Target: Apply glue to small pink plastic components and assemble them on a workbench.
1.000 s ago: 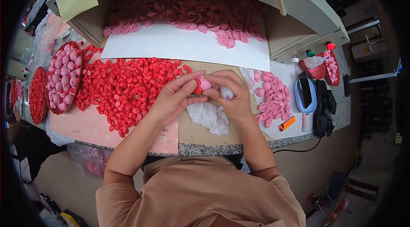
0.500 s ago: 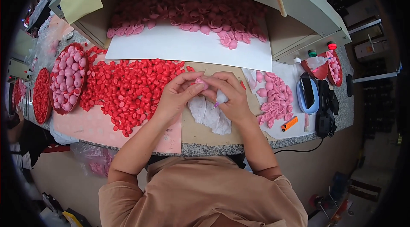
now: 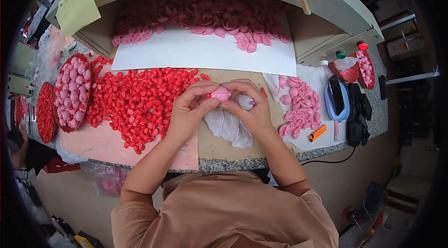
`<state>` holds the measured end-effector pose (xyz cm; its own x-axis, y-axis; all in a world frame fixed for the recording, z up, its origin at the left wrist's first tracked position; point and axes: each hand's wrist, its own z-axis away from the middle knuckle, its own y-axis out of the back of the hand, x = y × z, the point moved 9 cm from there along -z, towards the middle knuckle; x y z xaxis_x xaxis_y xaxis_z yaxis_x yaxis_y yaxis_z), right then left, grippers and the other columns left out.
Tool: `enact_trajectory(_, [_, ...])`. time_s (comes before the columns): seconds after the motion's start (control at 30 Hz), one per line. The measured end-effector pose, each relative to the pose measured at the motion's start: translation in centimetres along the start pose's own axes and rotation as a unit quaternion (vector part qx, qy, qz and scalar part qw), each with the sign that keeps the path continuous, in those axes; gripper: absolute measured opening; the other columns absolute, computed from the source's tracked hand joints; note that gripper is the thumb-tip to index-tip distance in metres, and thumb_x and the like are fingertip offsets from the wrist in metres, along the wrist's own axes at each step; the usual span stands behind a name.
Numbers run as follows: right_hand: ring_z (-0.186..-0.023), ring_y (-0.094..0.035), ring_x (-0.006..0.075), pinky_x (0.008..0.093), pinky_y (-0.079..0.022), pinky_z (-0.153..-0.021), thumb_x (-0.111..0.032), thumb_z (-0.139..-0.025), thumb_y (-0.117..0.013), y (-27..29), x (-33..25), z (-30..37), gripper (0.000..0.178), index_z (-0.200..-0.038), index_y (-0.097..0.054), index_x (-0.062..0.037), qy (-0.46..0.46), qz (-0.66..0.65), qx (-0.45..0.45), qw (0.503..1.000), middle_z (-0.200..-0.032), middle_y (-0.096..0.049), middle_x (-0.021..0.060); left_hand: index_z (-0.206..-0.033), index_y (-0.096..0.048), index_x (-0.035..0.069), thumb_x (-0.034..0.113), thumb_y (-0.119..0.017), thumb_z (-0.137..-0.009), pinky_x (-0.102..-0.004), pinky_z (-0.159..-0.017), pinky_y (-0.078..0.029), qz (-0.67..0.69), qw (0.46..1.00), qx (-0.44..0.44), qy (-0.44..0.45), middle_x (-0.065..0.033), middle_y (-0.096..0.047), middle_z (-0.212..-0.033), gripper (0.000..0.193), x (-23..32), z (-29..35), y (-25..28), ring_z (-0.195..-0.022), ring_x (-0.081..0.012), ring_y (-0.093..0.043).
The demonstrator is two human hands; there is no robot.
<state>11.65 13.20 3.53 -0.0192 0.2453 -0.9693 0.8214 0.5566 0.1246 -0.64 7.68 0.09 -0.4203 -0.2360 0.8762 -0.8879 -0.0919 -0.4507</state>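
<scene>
Between the fingertips of both hands is a small rounded pink piece (image 3: pixel 221 93), soft-looking, with a seam along its length. My left hand (image 3: pixel 190 107) pinches its left end, where a bit of red (image 3: pixel 208 96) shows. My right hand (image 3: pixel 255 112) pinches the right end and also keeps a small translucent squeeze bottle (image 3: pixel 243 102) with a purple tip in its grip. Beneath the hands a crumpled white cloth (image 3: pixel 229 127) lies on the tan board. To the left spreads a heap of small glossy red pieces (image 3: pixel 140 101); pink pieces (image 3: pixel 301 108) lie to the right.
A grey hooded cabinet (image 3: pixel 326 45) stands behind, with many pink pieces (image 3: pixel 205 17) inside on a white sheet (image 3: pixel 200 54). Red baskets (image 3: pixel 85 101) of pieces stand far left. An orange lighter (image 3: pixel 317 133) and a blue holder (image 3: pixel 344 113) with a phone lie right.
The pink piece has turned and now shows more fully between the fingertips. The squeeze bottle has swung up in my right hand, its tip now pointing right rather than down.
</scene>
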Motion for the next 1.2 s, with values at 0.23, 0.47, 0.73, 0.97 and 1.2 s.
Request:
enact_trajectory(0.23, [-0.088,-0.055,0.0171,0.0271,-0.045,-0.075,-0.004,-0.071,-0.073,-0.3,-1.4,0.2,0.038,-0.107,-0.060,-0.0007,0.073,0.050,-0.010,0.996,-0.103,-0.056,0.0089,-0.104,-0.062,0.005,-0.006,-0.061,-0.082,-0.0304,-0.093,-0.043,0.006,1.000,-0.001,-0.019,-0.0083,-0.052,-0.115,0.025,0.4,0.5,-0.3,-0.109,-0.0184,-0.051])
enact_trajectory(0.47, [-0.091,-0.054,0.0192,0.0277,-0.046,-0.076,-0.005,-0.073,-0.072,-0.6,-3.3,0.7,0.035,-0.106,-0.060,-0.0005,0.120,0.059,0.001,0.991,-0.102,-0.055,0.0098,-0.107,-0.062,0.008,0.001,-0.061,-0.084,-0.0330,-0.092,-0.044,0.072,0.997,0.003,-0.026,-0.0077,-0.052,-0.117,0.025,0.4,1.1,-0.6,-0.111,-0.0195,-0.050])
enact_trajectory(0.73, [-0.084,-0.052,0.0149,0.0286,-0.045,-0.068,0.000,-0.081,-0.063,-2.9,1.0,1.5,0.027,-0.107,-0.057,-0.0048,-0.040,-0.350,0.023,0.935,-0.114,-0.045,0.0078,-0.111,-0.061,0.016,0.013,-0.060,-0.087,-0.0342,-0.091,-0.043,0.236,0.971,0.006,0.041,-0.0067,-0.051,-0.121,0.024,-0.5,1.4,-1.7,-0.111,-0.0217,-0.049])
enact_trajectory(0.97, [-0.083,-0.052,0.0149,0.0291,-0.043,-0.066,0.002,-0.085,-0.057,-3.7,1.3,1.4,0.022,-0.105,-0.057,-0.0074,-0.061,-0.475,0.004,0.878,-0.118,-0.043,0.0046,-0.115,-0.059,0.020,0.022,-0.061,-0.087,-0.0311,-0.066,-0.048,0.141,0.990,0.008,-0.006,-0.0042,-0.048,-0.124,0.028,-0.3,1.3,-0.8,-0.092,-0.0193,-0.054])
enact_trajectory(1.2, [-0.084,-0.052,0.0153,0.0291,-0.043,-0.067,0.003,-0.085,-0.057,-3.6,2.0,0.8,0.022,-0.105,-0.057,-0.0073,-0.070,-0.478,0.006,0.876,-0.118,-0.043,0.0049,-0.111,-0.061,0.017,0.014,-0.061,-0.087,-0.0312,-0.072,-0.049,0.176,0.984,0.007,0.003,-0.0095,-0.050,-0.121,0.024,0.0,0.2,-1.0,-0.100,-0.0202,-0.053])
